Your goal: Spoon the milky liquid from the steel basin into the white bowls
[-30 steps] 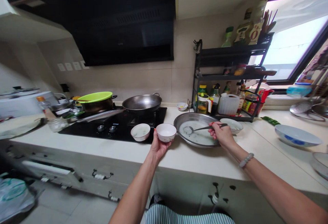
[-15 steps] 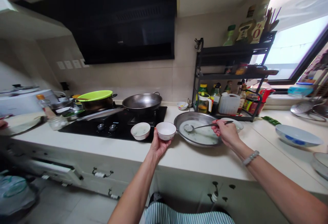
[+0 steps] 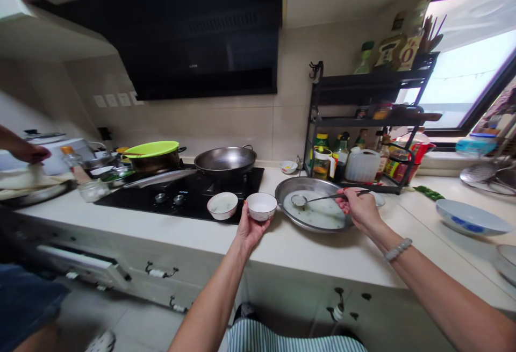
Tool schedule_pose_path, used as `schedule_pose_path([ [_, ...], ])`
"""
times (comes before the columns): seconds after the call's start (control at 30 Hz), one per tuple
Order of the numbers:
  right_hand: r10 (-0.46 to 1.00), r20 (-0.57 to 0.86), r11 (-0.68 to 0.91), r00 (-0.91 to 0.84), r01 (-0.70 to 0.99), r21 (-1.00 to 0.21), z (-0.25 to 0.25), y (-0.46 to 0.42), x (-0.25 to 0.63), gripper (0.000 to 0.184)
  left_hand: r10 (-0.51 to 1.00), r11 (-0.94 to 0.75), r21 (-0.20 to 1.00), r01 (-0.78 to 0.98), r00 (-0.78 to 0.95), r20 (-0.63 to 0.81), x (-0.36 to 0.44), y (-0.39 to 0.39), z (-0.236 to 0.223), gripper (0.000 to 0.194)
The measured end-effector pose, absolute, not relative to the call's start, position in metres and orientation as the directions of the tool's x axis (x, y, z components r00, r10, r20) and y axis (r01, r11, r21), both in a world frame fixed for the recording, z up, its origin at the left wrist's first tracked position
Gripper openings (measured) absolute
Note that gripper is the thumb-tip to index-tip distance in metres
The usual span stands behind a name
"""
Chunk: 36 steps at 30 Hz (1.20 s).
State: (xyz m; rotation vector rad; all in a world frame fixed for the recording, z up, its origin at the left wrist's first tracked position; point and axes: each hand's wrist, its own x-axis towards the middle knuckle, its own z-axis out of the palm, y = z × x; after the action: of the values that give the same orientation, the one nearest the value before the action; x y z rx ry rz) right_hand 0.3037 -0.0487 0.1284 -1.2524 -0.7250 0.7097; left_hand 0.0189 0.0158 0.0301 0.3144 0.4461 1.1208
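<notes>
My left hand [image 3: 253, 227] grips a small white bowl [image 3: 263, 213] from below and the side, at the front edge of the counter. No soup shows inside that bowl. Just left of it, a second small bowl [image 3: 222, 212] holds pale, whitish soup with green bits. My right hand [image 3: 360, 209] is closed around the handle of a ladle [image 3: 322, 198]. The ladle's head is at the surface of the whitish soup in a wide steel basin [image 3: 296, 224], right of the bowls.
A wok [image 3: 226, 162] and a pot with a lime-green colander [image 3: 153, 149] stand on the black hob [image 3: 189, 201]. Behind the basin is a rack [image 3: 374, 122] of bottles. A blue-and-white dish [image 3: 470, 217] lies right. Another person's hand [image 3: 34, 154] is over a plate at far left.
Both my hands keep nearly the same places, with the ladle's head still in the basin. At far left, the other person has come further into view, hand raised, lifting something pale from the plate.
</notes>
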Motion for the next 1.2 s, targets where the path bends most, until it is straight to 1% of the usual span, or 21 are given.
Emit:
schedule_pose_path([
  [0.23, 0.808, 0.092, 0.172, 0.582, -0.082, -0.982, 0.131, -0.047, 0.305, 0.009, 0.924, 0.383, 0.443, -0.81, 0.335, -0.186, 0.019, 0.014, 0.031, 0.055],
  [0.43, 0.813, 0.127, 0.196, 0.569, -0.061, -0.979, 0.136, -0.046, 0.31, 0.01, 0.929, 0.37, 0.455, -0.81, 0.323, -0.181, 0.02, 0.011, 0.033, 0.052],
  [0.67, 0.823, 0.138, 0.207, 0.552, -0.065, -0.976, 0.161, -0.049, 0.305, 0.017, 0.931, 0.365, 0.447, -0.817, 0.307, -0.2, 0.02, 0.008, 0.036, 0.051],
  [0.77, 0.827, 0.152, 0.22, 0.541, -0.062, -0.973, 0.176, -0.05, 0.296, 0.015, 0.928, 0.371, 0.448, -0.814, 0.309, -0.208, 0.021, 0.008, 0.036, 0.052],
  [0.93, 0.863, 0.16, 0.219, 0.479, -0.071, -0.973, 0.197, -0.048, 0.272, 0.01, 0.929, 0.37, 0.439, -0.819, 0.317, -0.191, 0.021, 0.009, 0.034, 0.05],
  [1.07, 0.89, 0.179, 0.224, 0.419, -0.061, -0.973, 0.195, -0.047, 0.243, 0.012, 0.928, 0.372, 0.435, -0.82, 0.33, -0.172, 0.022, 0.012, 0.03, 0.054],
  [1.13, 0.905, 0.226, 0.246, 0.36, -0.01, -0.969, 0.185, -0.049, 0.23, 0.016, 0.93, 0.368, 0.432, -0.824, 0.332, -0.158, 0.022, 0.013, 0.027, 0.057],
  [1.2, 0.915, 0.303, 0.292, 0.266, 0.082, -0.953, 0.174, -0.054, 0.221, 0.021, 0.928, 0.373, 0.431, -0.822, 0.337, -0.16, 0.022, 0.015, 0.025, 0.058],
])
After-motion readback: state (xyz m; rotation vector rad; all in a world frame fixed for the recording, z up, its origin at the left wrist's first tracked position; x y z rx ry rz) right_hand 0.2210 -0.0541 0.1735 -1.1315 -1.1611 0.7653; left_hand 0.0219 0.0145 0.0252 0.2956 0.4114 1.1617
